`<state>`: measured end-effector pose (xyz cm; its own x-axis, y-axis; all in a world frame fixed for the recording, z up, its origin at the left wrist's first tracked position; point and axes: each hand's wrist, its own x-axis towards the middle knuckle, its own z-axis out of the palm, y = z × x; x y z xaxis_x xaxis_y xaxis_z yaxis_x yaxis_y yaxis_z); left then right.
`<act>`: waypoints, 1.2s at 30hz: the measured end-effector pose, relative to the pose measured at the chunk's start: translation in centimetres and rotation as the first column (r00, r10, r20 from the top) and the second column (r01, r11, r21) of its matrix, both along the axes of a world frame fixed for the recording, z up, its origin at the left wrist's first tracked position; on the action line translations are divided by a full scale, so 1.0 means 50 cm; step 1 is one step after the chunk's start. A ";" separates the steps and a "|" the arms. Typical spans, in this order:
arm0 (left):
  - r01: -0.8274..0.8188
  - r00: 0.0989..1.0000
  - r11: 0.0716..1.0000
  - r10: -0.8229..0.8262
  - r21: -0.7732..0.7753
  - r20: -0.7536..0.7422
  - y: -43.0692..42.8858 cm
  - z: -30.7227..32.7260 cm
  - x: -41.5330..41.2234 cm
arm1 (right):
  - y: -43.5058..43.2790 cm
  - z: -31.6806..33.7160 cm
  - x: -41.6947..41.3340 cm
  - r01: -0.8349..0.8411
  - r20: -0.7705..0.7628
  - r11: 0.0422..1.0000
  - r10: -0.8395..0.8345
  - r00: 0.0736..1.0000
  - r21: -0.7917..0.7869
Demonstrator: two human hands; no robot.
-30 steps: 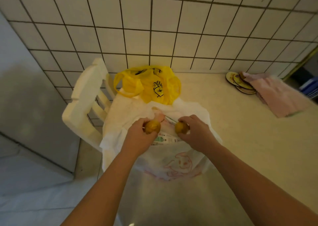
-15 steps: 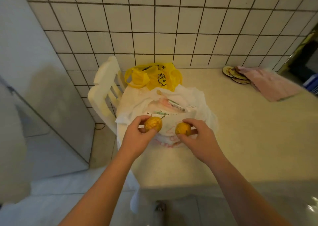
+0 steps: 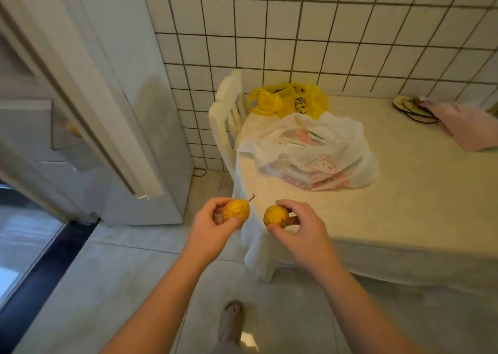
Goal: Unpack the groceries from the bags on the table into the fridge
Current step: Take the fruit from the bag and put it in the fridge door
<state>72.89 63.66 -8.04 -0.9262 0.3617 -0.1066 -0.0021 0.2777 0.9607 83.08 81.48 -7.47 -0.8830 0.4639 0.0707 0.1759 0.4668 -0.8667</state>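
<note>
Yellow wrinkled fruit (image 3: 235, 210) and rounder fruit (image 3: 276, 216), one per hand.

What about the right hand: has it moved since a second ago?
Yes. The right hand, pinching a yellow fruit, has drawn back out of the white bag toward the person, now at the table near edge.

A white chair (image 3: 224, 106) stands at the far left corner of the table (image 3: 404, 213), against the tiled wall (image 3: 323, 30). At the far right corner, a pink cloth (image 3: 469, 127) lies touching a stack of round coasters (image 3: 411, 108).
</note>
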 end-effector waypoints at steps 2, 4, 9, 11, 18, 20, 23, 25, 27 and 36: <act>-0.052 0.999 0.999 0.052 -0.005 0.007 -0.062 -0.004 0.006 | -0.058 0.005 -0.007 -0.063 -0.001 0.998 0.063 0.998 -0.012; -0.116 0.993 0.993 0.117 -0.004 0.034 -0.123 -0.009 0.009 | -0.116 0.008 -0.019 -0.129 0.008 0.991 0.129 0.992 -0.016; -0.244 0.964 0.970 0.245 -0.019 0.103 -0.283 -0.016 -0.003 | -0.272 0.004 -0.067 -0.302 0.053 0.952 0.300 0.953 0.046; -0.307 0.942 0.951 0.306 -0.013 0.135 -0.354 -0.016 -0.025 | -0.345 0.005 -0.098 -0.374 0.052 0.925 0.371 0.927 0.064; -0.422 0.896 0.906 0.414 0.020 0.164 -0.594 -0.014 -0.178 | -0.574 0.036 -0.265 -0.462 -0.018 0.882 0.465 0.885 0.096; -0.410 0.906 0.912 0.402 0.034 0.136 -0.648 -0.009 -0.248 | -0.628 0.049 -0.321 -0.448 -0.051 0.888 0.454 0.889 0.099; -0.362 0.930 0.930 0.357 0.061 0.086 -0.710 0.014 -0.343 | -0.694 0.072 -0.392 -0.406 -0.079 0.908 0.415 0.906 0.107; -0.318 0.948 0.944 0.317 0.082 0.036 -0.739 0.040 -0.402 | -0.730 0.094 -0.432 -0.370 -0.095 0.921 0.383 0.919 0.124; -0.268 0.962 0.957 0.272 0.112 -0.023 -0.758 0.071 -0.459 | -0.759 0.121 -0.471 -0.324 -0.140 0.937 0.341 0.929 0.133; 0.048 0.959 0.991 -0.010 0.125 -0.283 -0.734 0.185 -0.654 | -0.785 0.238 -0.576 -0.128 -0.256 0.963 0.189 0.948 0.235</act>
<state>40.21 26.95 1.20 -0.9007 0.3822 0.2065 0.2797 0.1466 0.9488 54.27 42.24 4.43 -0.8762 0.2669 0.4013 -0.1453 0.6476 -0.7480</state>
